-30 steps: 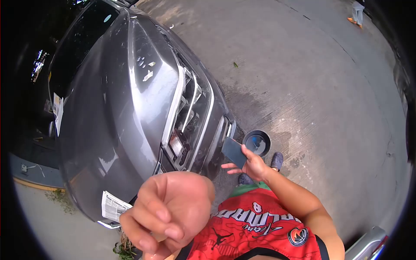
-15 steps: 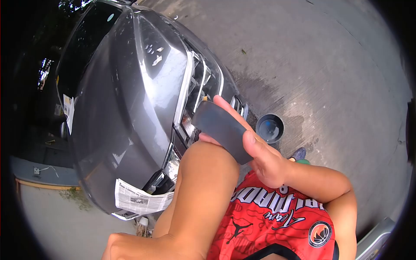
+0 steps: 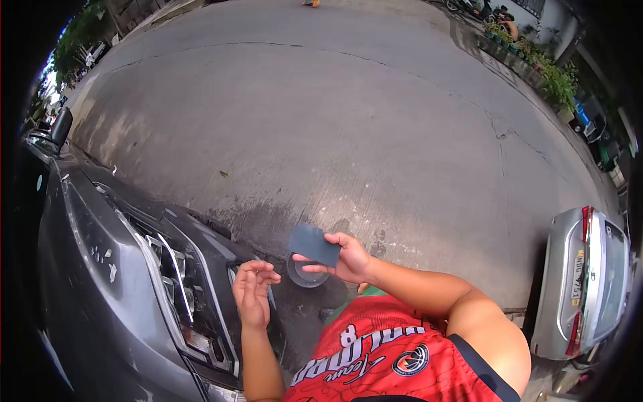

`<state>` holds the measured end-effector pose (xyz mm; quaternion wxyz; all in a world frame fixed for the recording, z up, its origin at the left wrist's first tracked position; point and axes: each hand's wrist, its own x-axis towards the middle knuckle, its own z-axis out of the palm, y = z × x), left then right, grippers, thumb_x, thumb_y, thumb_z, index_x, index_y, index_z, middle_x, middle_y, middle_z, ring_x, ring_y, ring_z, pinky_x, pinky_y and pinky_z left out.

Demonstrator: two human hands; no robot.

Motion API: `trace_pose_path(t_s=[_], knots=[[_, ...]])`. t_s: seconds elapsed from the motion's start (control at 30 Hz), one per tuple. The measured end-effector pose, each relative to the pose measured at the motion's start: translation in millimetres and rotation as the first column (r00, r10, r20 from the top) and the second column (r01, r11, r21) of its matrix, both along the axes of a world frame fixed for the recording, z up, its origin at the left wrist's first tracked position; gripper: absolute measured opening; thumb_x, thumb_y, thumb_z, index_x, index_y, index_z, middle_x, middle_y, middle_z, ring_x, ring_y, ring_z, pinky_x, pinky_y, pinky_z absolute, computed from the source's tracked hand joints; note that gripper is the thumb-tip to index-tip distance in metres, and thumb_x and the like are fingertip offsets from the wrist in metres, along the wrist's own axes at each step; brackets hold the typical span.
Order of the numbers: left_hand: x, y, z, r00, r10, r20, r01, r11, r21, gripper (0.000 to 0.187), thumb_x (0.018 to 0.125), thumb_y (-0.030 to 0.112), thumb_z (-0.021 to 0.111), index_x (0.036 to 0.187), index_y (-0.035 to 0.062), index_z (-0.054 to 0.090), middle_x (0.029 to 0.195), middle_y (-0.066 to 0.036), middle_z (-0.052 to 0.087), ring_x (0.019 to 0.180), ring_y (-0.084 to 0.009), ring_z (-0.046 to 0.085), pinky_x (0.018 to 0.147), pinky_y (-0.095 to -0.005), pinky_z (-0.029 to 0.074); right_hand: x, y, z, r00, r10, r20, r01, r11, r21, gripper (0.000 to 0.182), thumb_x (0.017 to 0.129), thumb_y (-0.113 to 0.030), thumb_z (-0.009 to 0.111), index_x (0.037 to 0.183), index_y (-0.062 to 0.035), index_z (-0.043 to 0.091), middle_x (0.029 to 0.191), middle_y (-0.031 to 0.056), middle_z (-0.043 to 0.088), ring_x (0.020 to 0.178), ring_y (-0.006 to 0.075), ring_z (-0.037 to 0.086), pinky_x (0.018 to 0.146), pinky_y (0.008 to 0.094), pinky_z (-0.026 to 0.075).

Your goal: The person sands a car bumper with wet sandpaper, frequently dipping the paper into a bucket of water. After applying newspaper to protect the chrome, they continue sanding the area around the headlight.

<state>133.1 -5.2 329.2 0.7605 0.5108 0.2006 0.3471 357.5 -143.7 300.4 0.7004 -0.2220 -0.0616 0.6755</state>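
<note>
My right hand (image 3: 349, 258) grips a dark grey sheet that looks like sandpaper (image 3: 309, 242), with the thumb on top and fingers beneath. Left of it, my left hand (image 3: 254, 292) is raised with nothing in it, its fingers loosely bent and apart. Below the sheet stands a dark bucket (image 3: 305, 280) on the ground, partly hidden by the sheet and my right hand. The grey car (image 3: 114, 295) fills the left side, its headlight (image 3: 175, 285) close to my left hand. Small pale patches mark the car's front panel.
A silver car (image 3: 561, 288) stands at the right. Wet concrete (image 3: 264, 218) surrounds the bucket. Plants (image 3: 554, 86) line the far right edge of the paved ground, with people and a motorcycle near the top right.
My view has swung right, away from the hood and newspaper. My left arm, earlier stretched across the front with its hand behind the sandpaper, is now drawn back, hand apart. The right hand keeps the sandpaper.
</note>
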Motion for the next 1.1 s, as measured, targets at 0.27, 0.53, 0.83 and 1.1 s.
trace_pose_path(t_s=[0.27,0.53,0.83,1.1], knots=[[-20,-42,-477,0.525,-0.436,-0.731,-0.379,0.649,-0.659,0.044,0.106,0.049,0.064,0.128,0.0116,0.064,0.113,-0.007,0.069,0.095,-0.0293,0.068,0.086,-0.0493,0.052,27,-167,-150,0.915,-0.246,0.319,0.402,0.588,-0.702,0.048,0.113,-0.021,0.05,0.158,-0.0047,0.044,0.149,0.0164,0.058,0.136,0.0314,0.061,0.108,0.0514,0.058],[45,-15,-727,0.213,-0.29,-0.933,-0.495,0.791,-0.359,0.097,0.095,0.058,0.076,0.165,0.0043,0.036,0.161,-0.019,0.051,0.139,-0.039,0.057,0.099,-0.0509,0.055,-45,-272,-255,0.956,0.051,0.289,0.256,0.335,-0.907,0.065,0.106,-0.015,0.053,0.169,-0.0129,0.032,0.156,0.0131,0.05,0.137,0.0287,0.058,0.105,0.0485,0.058],[93,-22,-708,0.475,0.282,-0.834,-0.871,0.287,-0.399,0.033,0.083,0.005,0.077,0.106,0.0044,0.053,0.098,-0.011,0.066,0.075,-0.0221,0.066,0.053,-0.0347,0.054,-40,-298,-303,0.93,0.269,0.251,0.16,0.317,-0.935,0.058,0.108,-0.03,0.055,0.161,-0.0078,0.045,0.153,0.0123,0.055,0.137,0.0263,0.057,0.106,0.0457,0.057],[48,-132,-598,0.395,0.371,-0.84,-0.771,0.632,-0.083,0.031,0.071,0.007,0.082,0.069,0.0067,0.051,0.062,-0.003,0.058,0.057,-0.0125,0.056,0.05,-0.0323,0.043,-16,-252,-328,0.676,0.474,0.564,0.085,0.711,-0.698,0.062,0.115,-0.04,0.05,0.166,-0.0059,0.038,0.171,0.0154,0.038,0.153,0.0313,0.043,0.121,0.0487,0.042]])
